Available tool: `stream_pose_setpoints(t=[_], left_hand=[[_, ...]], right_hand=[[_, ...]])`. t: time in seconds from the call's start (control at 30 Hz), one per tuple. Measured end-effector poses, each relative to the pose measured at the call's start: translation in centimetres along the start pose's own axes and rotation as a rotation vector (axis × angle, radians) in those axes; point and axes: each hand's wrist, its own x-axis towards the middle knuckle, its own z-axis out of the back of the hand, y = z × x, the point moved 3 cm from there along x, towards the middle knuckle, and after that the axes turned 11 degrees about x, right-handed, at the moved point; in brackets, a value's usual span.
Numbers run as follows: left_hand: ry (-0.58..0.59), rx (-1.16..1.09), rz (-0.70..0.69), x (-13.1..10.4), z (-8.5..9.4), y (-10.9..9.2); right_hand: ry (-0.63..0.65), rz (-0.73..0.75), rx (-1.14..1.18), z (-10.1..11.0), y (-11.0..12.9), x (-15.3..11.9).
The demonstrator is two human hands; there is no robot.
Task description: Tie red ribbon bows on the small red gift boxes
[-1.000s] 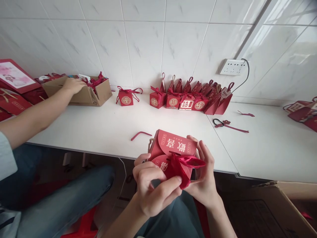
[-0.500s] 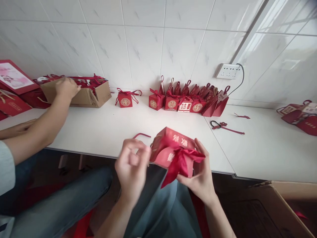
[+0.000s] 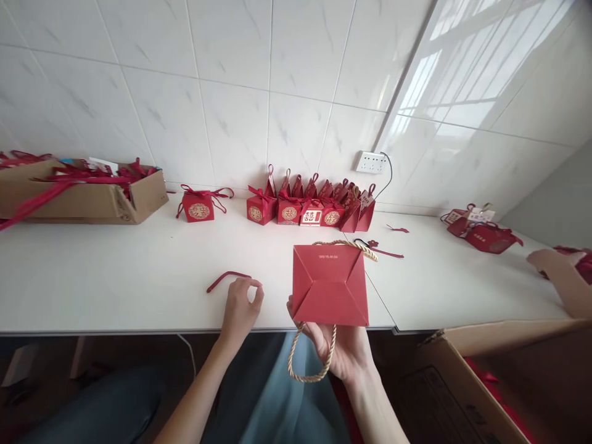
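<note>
My right hand (image 3: 345,354) grips a red gift box (image 3: 330,296) above the table's front edge, palm beneath it. Its folded underside faces me, and most of the holding fingers are behind it. One twisted gold cord handle (image 3: 309,377) hangs in a loop below; another cord (image 3: 365,248) lies along the far edge. My left hand (image 3: 244,305) is over the table to the left, thumb and forefinger curled together in a ring, with nothing visible between them. Right beside it lies a thin dark red strip (image 3: 227,277), bent at an angle.
Several small red favour boxes (image 3: 312,216) stand by the tiled wall, with a separate one (image 3: 198,206). A carton (image 3: 83,200) of red items is left. Far right, another person's hand (image 3: 555,262) is near red items. An open carton (image 3: 456,376) stands below.
The gift box has turned so its underside shows and its red bow is hidden. My left hand has moved away from it. The other person's arm has left the left carton; the view has shifted right.
</note>
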Motion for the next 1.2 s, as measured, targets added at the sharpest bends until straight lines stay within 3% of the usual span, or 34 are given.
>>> stream_pose_setpoints(t=[0.07, 0.17, 0.23, 0.33, 0.47, 0.57, 0.63, 0.77, 1.03, 1.2], left_hand=[[0.013, -0.004, -0.004, -0.1, 0.1, 0.0], [-0.032, -0.062, 0.026, -0.6, 0.6, -0.7], [-0.088, -0.149, 0.040, -1.1, 1.2, -1.9], [-0.116, -0.262, -0.048, -1.6, 2.5, -4.8], [0.024, -0.268, -0.185, -1.3, 4.2, -8.6], [0.110, -0.256, -0.234, -1.1, 4.9, -10.4], [0.099, -0.256, -0.250, -1.1, 5.4, -10.9], [-0.041, -0.240, -0.271, -2.2, 6.9, -11.0], [-0.268, -0.083, -0.562, -6.0, 8.2, -11.6], [-0.357, -0.073, -0.557, -6.7, 8.5, -11.5]], right_hand=[[-0.127, 0.223, -0.162, 1.0, 0.3, -0.5], [-0.359, 0.678, -0.609, 2.2, 1.3, -1.9], [-0.397, 0.830, -0.885, 2.2, 1.8, -2.6], [-0.311, 0.830, -1.037, 2.1, 2.1, -3.0], [-0.224, 0.819, -1.150, 1.4, 2.1, -3.2], [-0.110, 0.798, -1.252, 0.5, 1.8, -3.1], [-0.047, 0.771, -1.282, -0.2, 1.7, -2.9], [0.028, 0.731, -1.296, -1.4, 1.7, -2.3], [0.090, 0.788, -1.277, -2.7, 0.9, -2.7], [0.125, 0.782, -1.251, -3.1, 0.4, -3.1]])
